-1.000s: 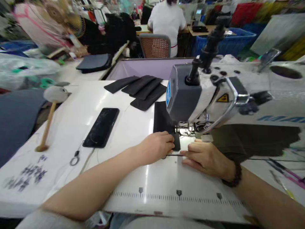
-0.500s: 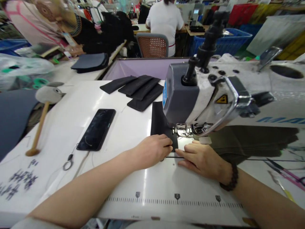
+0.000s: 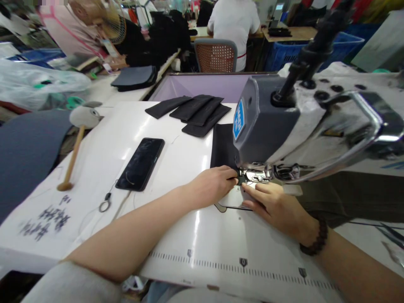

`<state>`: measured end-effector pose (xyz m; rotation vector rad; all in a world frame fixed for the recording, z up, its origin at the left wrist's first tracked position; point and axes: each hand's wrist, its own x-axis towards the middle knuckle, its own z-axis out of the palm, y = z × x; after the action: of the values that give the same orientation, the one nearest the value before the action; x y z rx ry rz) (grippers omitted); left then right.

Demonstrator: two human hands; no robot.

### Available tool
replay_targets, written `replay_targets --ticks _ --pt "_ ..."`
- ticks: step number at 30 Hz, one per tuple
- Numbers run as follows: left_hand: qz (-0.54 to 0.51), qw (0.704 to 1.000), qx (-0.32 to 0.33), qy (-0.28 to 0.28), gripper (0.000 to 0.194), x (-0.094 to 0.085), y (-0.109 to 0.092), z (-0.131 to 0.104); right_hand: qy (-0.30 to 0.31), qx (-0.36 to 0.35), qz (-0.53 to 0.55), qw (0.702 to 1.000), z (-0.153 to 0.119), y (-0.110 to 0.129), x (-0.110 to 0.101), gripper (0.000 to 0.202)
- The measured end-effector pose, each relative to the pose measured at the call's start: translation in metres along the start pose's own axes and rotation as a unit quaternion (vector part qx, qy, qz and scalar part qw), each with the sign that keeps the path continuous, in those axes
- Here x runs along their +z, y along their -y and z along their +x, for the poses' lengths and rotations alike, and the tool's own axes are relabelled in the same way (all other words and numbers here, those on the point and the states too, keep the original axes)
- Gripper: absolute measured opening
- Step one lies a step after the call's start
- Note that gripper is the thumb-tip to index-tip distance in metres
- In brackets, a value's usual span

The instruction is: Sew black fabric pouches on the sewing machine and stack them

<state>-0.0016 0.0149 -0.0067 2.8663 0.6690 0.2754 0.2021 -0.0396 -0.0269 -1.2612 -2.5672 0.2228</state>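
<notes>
A black fabric piece (image 3: 222, 145) lies under the presser foot (image 3: 252, 175) of a sewing machine (image 3: 268, 122). My left hand (image 3: 214, 185) rests on the near end of this piece, fingers curled together and gripping its edge just left of the foot. My right hand (image 3: 277, 206) lies flat on the machine bed, fingers stretched out. Its index fingertip touches the fabric's near corner in front of the foot. The machine head hides the fabric's right side.
Several finished-looking black pieces (image 3: 202, 111) lie behind on the white table (image 3: 176, 160). A phone (image 3: 140, 164) and a mallet-like tool (image 3: 75, 147) are to the left. Dark olive fabric (image 3: 353, 202) lies right of the machine. A person in white (image 3: 233, 27) sits beyond.
The black fabric has slid away from me under the presser foot, so less shows in front of it. Both hands have moved forward with it. The view has shifted, moving everything rightward.
</notes>
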Motion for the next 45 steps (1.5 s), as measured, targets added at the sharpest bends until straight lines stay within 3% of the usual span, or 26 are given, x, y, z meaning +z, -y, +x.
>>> replay_targets --ticks 8,18,21,25,30,34,37,45 --pt "0.028 0.998 -0.016 -0.047 0.021 0.006 0.007 0.005 0.004 0.017 -0.008 1.0 0.001 0.0 0.003 0.036" --pt "0.024 0.997 -0.027 -0.062 0.02 0.007 0.011 0.007 0.008 0.024 0.003 1.0 0.001 0.001 0.002 0.035" --pt "0.032 0.998 -0.042 -0.033 0.017 0.002 0.006 0.007 0.01 0.023 0.01 1.0 0.001 0.001 0.002 0.035" --pt "0.034 0.996 -0.07 0.034 0.022 -0.006 -0.016 0.0 -0.011 0.008 0.024 1.0 -0.001 0.001 -0.002 0.033" --pt "0.051 0.994 0.047 0.087 0.018 -0.008 -0.043 -0.01 -0.025 -0.056 0.023 0.998 -0.004 0.005 -0.01 0.031" --pt "0.044 0.988 0.063 0.137 0.009 -0.013 -0.047 -0.012 -0.024 -0.116 -0.002 0.993 -0.005 0.011 -0.013 0.029" --pt "0.032 0.988 0.053 0.139 0.009 -0.016 -0.047 -0.012 -0.027 -0.141 -0.01 0.99 -0.006 0.015 -0.016 0.031" --pt "0.054 0.988 0.044 0.14 0.012 -0.01 -0.046 -0.011 -0.027 -0.136 -0.02 0.99 -0.006 0.015 -0.014 0.03"
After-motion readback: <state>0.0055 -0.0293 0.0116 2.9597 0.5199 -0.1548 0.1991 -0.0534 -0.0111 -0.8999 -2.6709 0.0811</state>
